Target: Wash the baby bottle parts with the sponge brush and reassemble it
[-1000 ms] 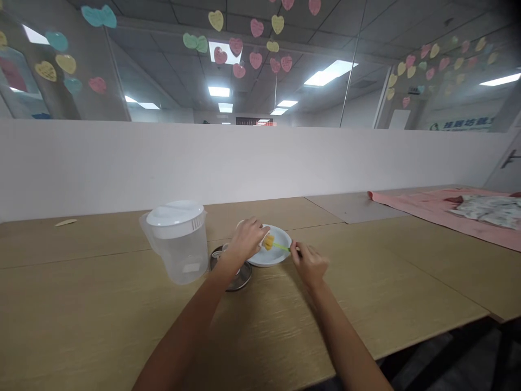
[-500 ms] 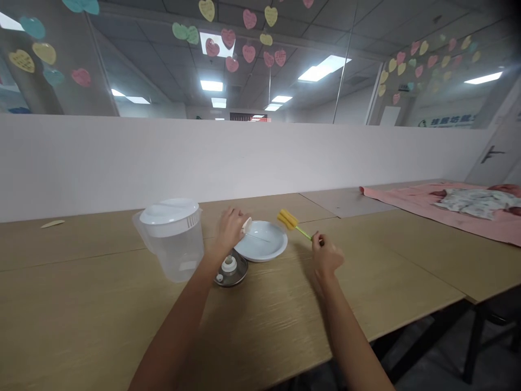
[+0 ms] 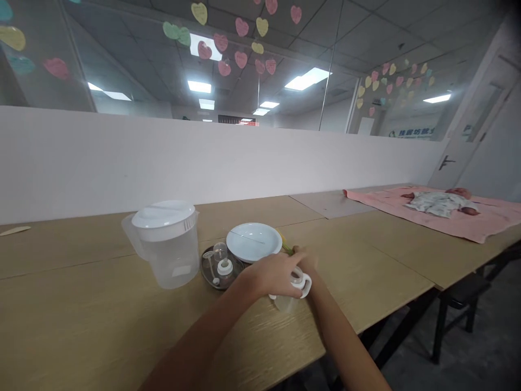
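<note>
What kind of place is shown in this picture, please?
Perhaps a childcare training room, though I cannot be sure: a baby-like figure lies on a pink cloth, feeding bottle parts sit on a metal tray, and heart-shaped notes appear above the white wall.

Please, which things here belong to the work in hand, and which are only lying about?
In use, or likely so:
white-handled bottle, in the left hand
brush, at the right hand
white bowl and metal tray, close by
perhaps the lidded pitcher

Seemingly just lying about:
pink cloth, with a doll-like figure
flat beige piece, far left
</note>
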